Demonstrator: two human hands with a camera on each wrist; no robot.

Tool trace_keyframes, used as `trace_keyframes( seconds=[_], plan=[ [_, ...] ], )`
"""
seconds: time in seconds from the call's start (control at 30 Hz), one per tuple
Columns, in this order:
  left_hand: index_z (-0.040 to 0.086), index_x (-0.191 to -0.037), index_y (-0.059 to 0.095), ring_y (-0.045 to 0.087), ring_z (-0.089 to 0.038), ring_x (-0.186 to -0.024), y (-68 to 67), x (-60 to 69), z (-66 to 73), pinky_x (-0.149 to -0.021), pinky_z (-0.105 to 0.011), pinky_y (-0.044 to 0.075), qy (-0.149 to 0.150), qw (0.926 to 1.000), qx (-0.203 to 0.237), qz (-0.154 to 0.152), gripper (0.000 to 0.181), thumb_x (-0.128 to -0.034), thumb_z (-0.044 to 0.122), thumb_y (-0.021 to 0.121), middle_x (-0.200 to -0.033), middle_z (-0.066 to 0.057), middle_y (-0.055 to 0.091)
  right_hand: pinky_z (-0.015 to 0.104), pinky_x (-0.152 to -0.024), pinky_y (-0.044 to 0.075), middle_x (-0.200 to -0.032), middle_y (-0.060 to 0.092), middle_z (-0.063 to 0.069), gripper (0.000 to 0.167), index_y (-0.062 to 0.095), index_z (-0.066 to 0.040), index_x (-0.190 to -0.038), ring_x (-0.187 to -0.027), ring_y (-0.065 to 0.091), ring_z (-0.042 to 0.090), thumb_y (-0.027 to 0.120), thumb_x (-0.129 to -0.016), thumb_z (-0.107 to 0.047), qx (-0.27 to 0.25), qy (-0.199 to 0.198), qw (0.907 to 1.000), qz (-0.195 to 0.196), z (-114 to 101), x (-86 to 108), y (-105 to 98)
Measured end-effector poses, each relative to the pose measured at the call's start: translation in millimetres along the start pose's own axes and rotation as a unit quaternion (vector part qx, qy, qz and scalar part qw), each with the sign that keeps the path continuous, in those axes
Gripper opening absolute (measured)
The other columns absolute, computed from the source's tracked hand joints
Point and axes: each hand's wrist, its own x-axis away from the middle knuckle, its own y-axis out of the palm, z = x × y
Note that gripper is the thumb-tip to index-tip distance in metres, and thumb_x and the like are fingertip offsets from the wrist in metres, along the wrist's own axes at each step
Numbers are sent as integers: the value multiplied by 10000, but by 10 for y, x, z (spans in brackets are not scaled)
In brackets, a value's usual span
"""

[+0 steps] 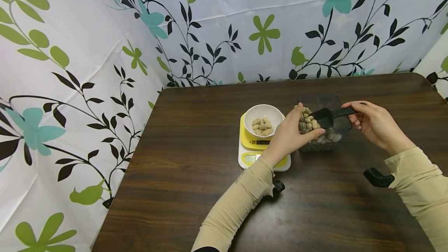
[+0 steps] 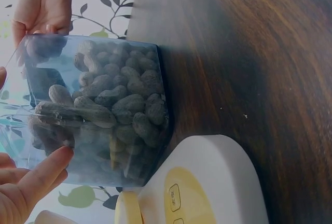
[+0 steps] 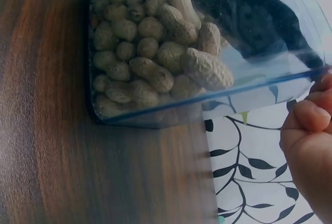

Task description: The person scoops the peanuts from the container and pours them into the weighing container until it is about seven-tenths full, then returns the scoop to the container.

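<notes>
A clear plastic container (image 1: 320,100) full of unshelled peanuts (image 1: 308,119) stands on the table. My left hand (image 1: 289,130) holds its left side, thumb across the near side. In my right hand (image 1: 376,123) is the handle of a black scoop (image 1: 324,118), whose head lies inside the container at the peanuts. Through the container wall the scoop (image 2: 44,84) looks dark and partly hidden in the left wrist view. The right wrist view shows peanuts (image 3: 150,53) heaped against the wall, with my right hand (image 3: 311,141) by the rim.
Left of the container, a white bowl (image 1: 249,118) with several peanuts sits on a yellow and white kitchen scale (image 1: 244,158). My left forearm crosses in front of the scale. A patterned curtain (image 1: 224,30) hangs behind the brown table (image 1: 182,158).
</notes>
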Motion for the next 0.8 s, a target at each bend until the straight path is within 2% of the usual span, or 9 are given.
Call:
trace_keyframes(
  seconds=[0.27,0.5,0.63,0.8],
  plan=[
    [185,-1502,163,249,-91,-1421,-11,-6,12,-1091,-280,360,-46,10000,-33,-7,876,-839,601,556,-1551,18,234,307,-599,198,-770,474,-18,266,661,-100,-1037,-649,408,113,405,-999,-159,143,-21,9999,26,-26,-1,18],
    [211,-1506,129,249,-92,-1421,-3,13,11,-1096,-292,356,-81,9999,82,-92,880,-841,601,553,-1555,26,222,267,-512,303,-689,544,-18,273,664,-97,-1035,-581,441,104,406,-1003,-181,143,262,9995,79,-32,11,-8],
    [209,-1505,133,248,-91,-1422,-5,6,5,-1096,-291,354,-61,9999,92,-83,881,-839,604,554,-1554,25,223,242,-506,333,-686,559,-9,275,661,-83,-1027,-576,461,98,406,-1003,-184,-103,276,9995,86,-37,9,-1],
    [213,-1504,148,244,-87,-1423,-14,-3,-4,-1097,-293,354,-39,9999,115,-100,880,-834,607,559,-1555,28,221,252,-502,302,-670,573,13,296,658,-46,-1005,-566,478,107,392,-1006,-176,-650,209,9976,87,-45,36,-5]
  ],
)
